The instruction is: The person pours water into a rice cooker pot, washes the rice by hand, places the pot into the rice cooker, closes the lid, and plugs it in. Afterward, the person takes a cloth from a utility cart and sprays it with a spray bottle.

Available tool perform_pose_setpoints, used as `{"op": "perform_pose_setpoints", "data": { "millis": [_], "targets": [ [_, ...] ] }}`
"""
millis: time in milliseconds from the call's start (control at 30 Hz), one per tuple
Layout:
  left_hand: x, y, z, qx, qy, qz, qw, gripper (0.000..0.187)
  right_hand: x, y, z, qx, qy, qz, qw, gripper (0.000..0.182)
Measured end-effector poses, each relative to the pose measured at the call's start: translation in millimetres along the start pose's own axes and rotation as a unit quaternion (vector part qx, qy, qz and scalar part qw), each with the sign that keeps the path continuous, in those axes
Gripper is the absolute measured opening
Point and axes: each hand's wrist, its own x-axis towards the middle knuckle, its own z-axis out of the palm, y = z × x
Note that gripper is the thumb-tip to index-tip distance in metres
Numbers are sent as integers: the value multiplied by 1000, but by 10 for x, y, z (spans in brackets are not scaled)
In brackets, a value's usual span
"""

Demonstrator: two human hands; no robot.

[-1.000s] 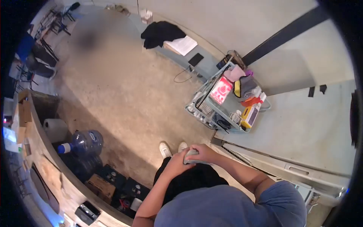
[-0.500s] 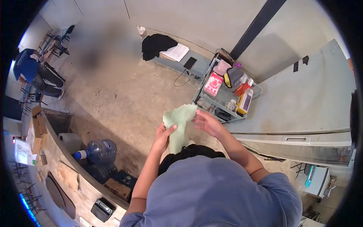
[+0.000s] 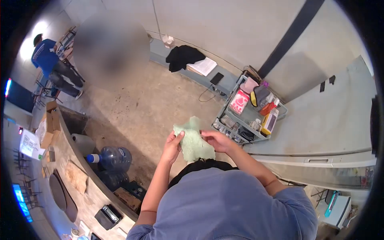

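Observation:
A pale green cloth (image 3: 195, 145) hangs in front of my waist, spread between my two hands. My left hand (image 3: 173, 146) pinches its left edge, the thumb lying on top of the fabric. At the opposite edge, my right hand (image 3: 217, 141) has its fingertips closed on the cloth, with some fingers partly hidden behind it. The cloth's top end looks thin and slightly blurred, and its lower end reaches down to my dark clothing.
A grey cart (image 3: 256, 138) with packets and boxes stands ahead right, beside a large white cabinet (image 3: 320, 132). Left is a curved counter (image 3: 100, 196) with water bottles (image 3: 114, 159) below. A phone (image 3: 217, 78) lies on a ledge. Another person (image 3: 56, 64) stands far left.
My right hand has come down from apart to the cloth's right edge, and the cloth is spread wider. The view has shifted. The far person has gone from seated or bent to standing.

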Motion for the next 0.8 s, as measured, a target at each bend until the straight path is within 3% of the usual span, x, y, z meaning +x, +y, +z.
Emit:
{"op": "perform_pose_setpoints", "data": {
  "millis": [167, 267, 400, 467, 567, 667, 767, 800],
  "targets": [
    [-120, 111, -267, 61, 53, 37, 996, 24, 94, 25, 194, -36, 122, -148, 981, 54],
    [-104, 28, -614, 142, 92, 52, 984, 28, 176, 2, 301, -84, 128, -212, 965, 42],
    [-313, 114, -574, 139, 194, 139, 961, 36, 348, -51, 465, -239, 98, -183, 949, 31],
    [-446, 173, -660, 225, 204, 138, 943, 38, 378, -91, 613, -339, 50, -181, 922, 27],
    [-585, 214, -825, 375, 212, 144, 891, 39, 529, -79, 736, -465, 43, -184, 865, 35],
    [-747, 292, -838, 476, 233, 175, 830, 35, 653, -81, 902, -643, 52, -224, 731, 30],
    [-821, 384, -920, 518, 257, 203, 790, 31, 735, -89, 1057, -720, 49, -287, 629, 23],
    [-841, 399, -957, 526, 264, 208, 781, 29, 788, -84, 1066, -700, 25, -354, 619, 21]
  ]
}}
